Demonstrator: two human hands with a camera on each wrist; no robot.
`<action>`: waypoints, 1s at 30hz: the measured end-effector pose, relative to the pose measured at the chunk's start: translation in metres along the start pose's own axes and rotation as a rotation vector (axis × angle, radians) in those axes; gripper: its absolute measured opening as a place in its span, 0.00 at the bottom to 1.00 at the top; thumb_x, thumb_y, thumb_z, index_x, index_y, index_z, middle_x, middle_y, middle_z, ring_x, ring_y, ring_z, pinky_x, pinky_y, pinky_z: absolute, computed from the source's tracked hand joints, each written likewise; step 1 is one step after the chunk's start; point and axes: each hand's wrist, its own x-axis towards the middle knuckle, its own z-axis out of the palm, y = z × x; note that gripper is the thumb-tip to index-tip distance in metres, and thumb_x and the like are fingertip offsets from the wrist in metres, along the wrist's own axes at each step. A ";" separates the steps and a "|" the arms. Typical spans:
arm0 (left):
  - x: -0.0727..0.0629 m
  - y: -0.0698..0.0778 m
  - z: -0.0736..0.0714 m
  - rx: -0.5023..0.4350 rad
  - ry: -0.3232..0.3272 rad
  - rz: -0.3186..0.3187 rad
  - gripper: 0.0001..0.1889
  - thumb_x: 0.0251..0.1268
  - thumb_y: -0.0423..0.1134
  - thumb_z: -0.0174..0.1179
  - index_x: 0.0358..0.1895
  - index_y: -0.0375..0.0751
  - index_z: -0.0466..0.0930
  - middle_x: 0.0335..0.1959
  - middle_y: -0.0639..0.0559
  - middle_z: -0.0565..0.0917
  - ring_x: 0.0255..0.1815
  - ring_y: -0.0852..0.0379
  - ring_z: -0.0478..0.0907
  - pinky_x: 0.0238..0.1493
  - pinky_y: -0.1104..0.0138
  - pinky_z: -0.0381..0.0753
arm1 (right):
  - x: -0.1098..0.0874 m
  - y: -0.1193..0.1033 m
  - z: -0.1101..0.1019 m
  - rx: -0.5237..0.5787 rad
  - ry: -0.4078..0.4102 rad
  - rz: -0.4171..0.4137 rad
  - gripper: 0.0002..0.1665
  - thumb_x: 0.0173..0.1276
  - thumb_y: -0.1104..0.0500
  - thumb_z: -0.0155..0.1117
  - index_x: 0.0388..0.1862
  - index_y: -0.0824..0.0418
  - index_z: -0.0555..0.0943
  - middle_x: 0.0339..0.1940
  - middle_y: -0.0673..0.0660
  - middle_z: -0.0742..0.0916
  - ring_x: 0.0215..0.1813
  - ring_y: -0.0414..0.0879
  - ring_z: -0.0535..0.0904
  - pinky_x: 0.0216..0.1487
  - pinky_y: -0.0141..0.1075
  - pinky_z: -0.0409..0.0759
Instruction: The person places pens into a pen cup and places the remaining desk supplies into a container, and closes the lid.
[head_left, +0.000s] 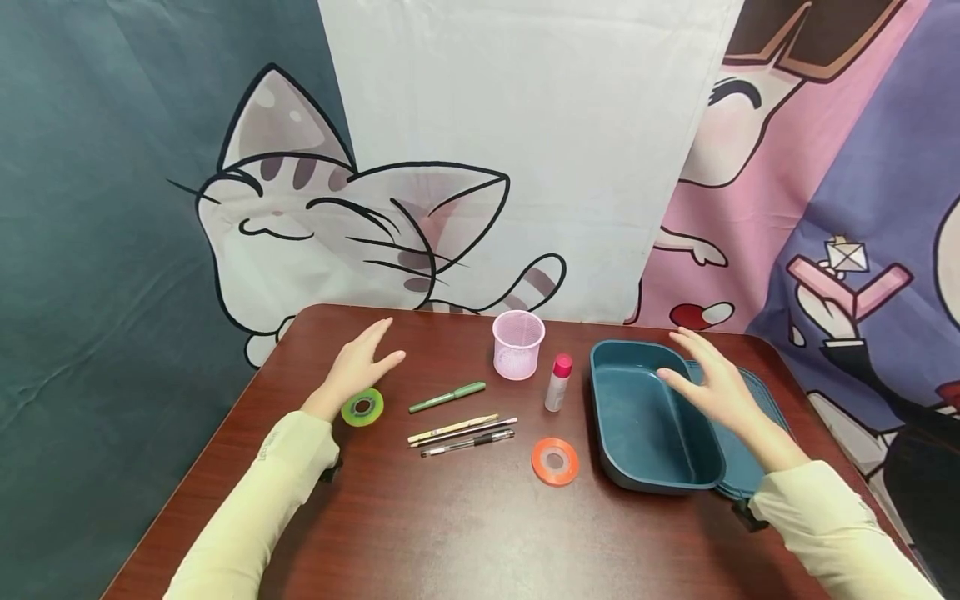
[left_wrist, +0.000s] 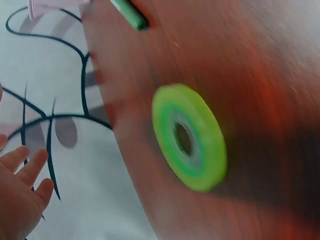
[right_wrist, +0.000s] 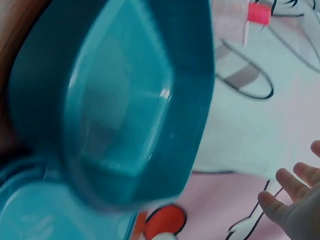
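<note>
My left hand [head_left: 358, 367] hovers over the left side of the table with fingers extended and thumb apart, holding nothing. Just below it in the head view lies a roll of green tape [head_left: 364, 420], large in the left wrist view too. On the other side, my right hand [head_left: 712, 390] is held above a dark teal plastic box [head_left: 647, 417], its fingers spread and nothing in them. The box's lid [head_left: 738, 462] lies beside it, partly under the box and partly hidden by the right hand and forearm.
Between the hands lie a green pen [head_left: 447, 397], a yellow pencil [head_left: 452, 428], a dark pencil [head_left: 468, 431] and a black-gripped pen [head_left: 471, 442]. A pink mesh cup [head_left: 516, 358] stands behind them. A red-capped glue stick [head_left: 557, 390] and orange tape roll [head_left: 555, 477] sit left of the box.
</note>
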 end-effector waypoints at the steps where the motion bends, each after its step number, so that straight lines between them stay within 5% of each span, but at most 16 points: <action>1: 0.003 0.004 0.002 -0.003 0.000 0.011 0.37 0.59 0.57 0.50 0.68 0.44 0.52 0.67 0.43 0.57 0.67 0.45 0.55 0.62 0.51 0.58 | 0.001 -0.003 0.002 0.000 0.019 -0.018 0.37 0.56 0.53 0.64 0.64 0.59 0.63 0.65 0.63 0.66 0.62 0.61 0.63 0.50 0.60 0.64; 5: 0.012 0.018 0.012 -0.014 -0.004 0.054 0.35 0.60 0.54 0.51 0.67 0.43 0.54 0.66 0.44 0.60 0.66 0.47 0.57 0.62 0.52 0.59 | 0.003 -0.015 0.011 0.018 0.098 -0.084 0.33 0.54 0.57 0.65 0.60 0.59 0.69 0.59 0.61 0.73 0.57 0.42 0.69 0.48 0.37 0.73; 8: 0.019 0.027 0.020 -0.010 -0.012 0.086 0.34 0.60 0.54 0.51 0.67 0.43 0.55 0.66 0.45 0.61 0.66 0.48 0.59 0.62 0.53 0.59 | 0.004 -0.022 0.016 0.075 0.132 -0.091 0.29 0.54 0.60 0.65 0.57 0.60 0.72 0.54 0.59 0.76 0.50 0.28 0.70 0.41 0.18 0.68; 10: 0.023 0.033 0.025 -0.006 -0.017 0.107 0.34 0.60 0.54 0.51 0.66 0.43 0.56 0.66 0.46 0.62 0.66 0.49 0.59 0.62 0.54 0.60 | 0.005 -0.027 0.020 0.129 0.133 -0.080 0.26 0.54 0.62 0.65 0.55 0.60 0.73 0.52 0.58 0.78 0.47 0.26 0.71 0.41 0.14 0.67; 17: 0.038 0.051 0.043 -0.004 -0.039 0.154 0.33 0.60 0.55 0.51 0.66 0.44 0.56 0.66 0.48 0.62 0.66 0.51 0.59 0.63 0.55 0.60 | 0.003 -0.062 0.025 0.229 0.103 -0.102 0.23 0.52 0.69 0.64 0.50 0.66 0.75 0.48 0.62 0.79 0.43 0.26 0.73 0.40 0.15 0.70; 24: 0.051 0.067 0.058 -0.020 -0.057 0.156 0.33 0.59 0.55 0.51 0.66 0.46 0.56 0.66 0.49 0.63 0.66 0.52 0.59 0.62 0.55 0.60 | 0.001 -0.091 0.031 0.245 0.056 -0.119 0.21 0.53 0.70 0.63 0.48 0.69 0.75 0.47 0.65 0.79 0.42 0.53 0.76 0.40 0.21 0.75; 30: 0.061 0.076 0.067 -0.031 -0.057 0.157 0.33 0.59 0.56 0.51 0.66 0.47 0.57 0.65 0.49 0.64 0.66 0.52 0.60 0.62 0.56 0.60 | 0.003 -0.099 0.044 0.298 0.027 -0.139 0.18 0.52 0.70 0.63 0.44 0.70 0.77 0.45 0.64 0.80 0.43 0.51 0.77 0.39 0.31 0.79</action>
